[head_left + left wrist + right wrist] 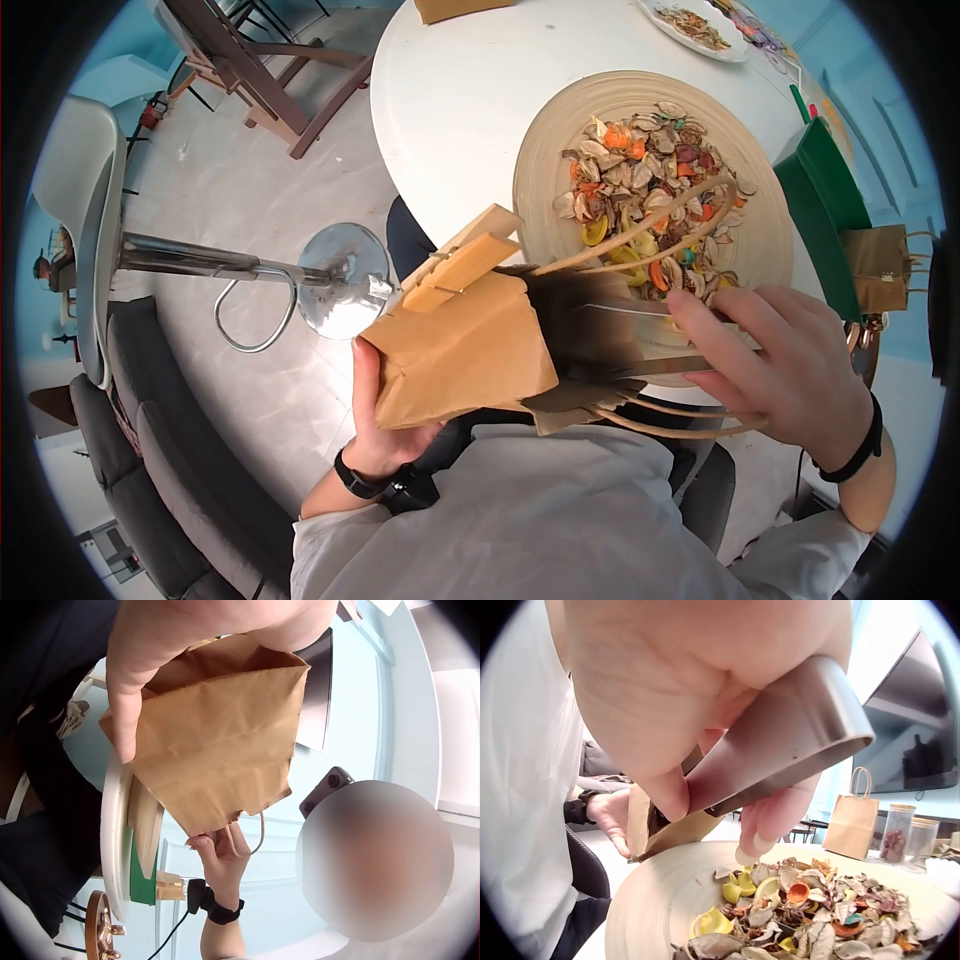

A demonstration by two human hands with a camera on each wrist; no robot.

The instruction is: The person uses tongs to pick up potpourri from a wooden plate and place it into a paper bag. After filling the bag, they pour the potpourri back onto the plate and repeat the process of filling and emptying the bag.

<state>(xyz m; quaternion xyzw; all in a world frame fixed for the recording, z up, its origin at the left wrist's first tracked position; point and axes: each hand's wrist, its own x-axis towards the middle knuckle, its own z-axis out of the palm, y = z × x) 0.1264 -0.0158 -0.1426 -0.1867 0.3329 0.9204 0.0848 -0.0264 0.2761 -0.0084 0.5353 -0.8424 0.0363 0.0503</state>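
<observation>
My left hand (pixel 392 440) grips the closed bottom end of a brown kraft paper bag (pixel 460 350), which lies tilted on its side with its mouth facing right. A large wooden clothespin (pixel 455 272) sits along the bag's upper side. With my right hand (pixel 800 350) I hold metal tongs (pixel 780 742), whose arms reach into the bag's mouth; their tips are hidden inside. Twisted paper handles (pixel 690 215) stick out past the right hand. Beyond the bag, a round wooden plate (pixel 545 130) holds colourful potpourri (pixel 650 180) of dried petals and slices.
On the white table (pixel 450 90) stand a white dish (pixel 735 45) of dried bits and a green box (pixel 825 210) at the right. Another kraft bag (pixel 851 825) and a corked glass jar (pixel 896 832) show behind. A metal-footed stool (pixel 345 280) and grey sofa (pixel 180 470) are left.
</observation>
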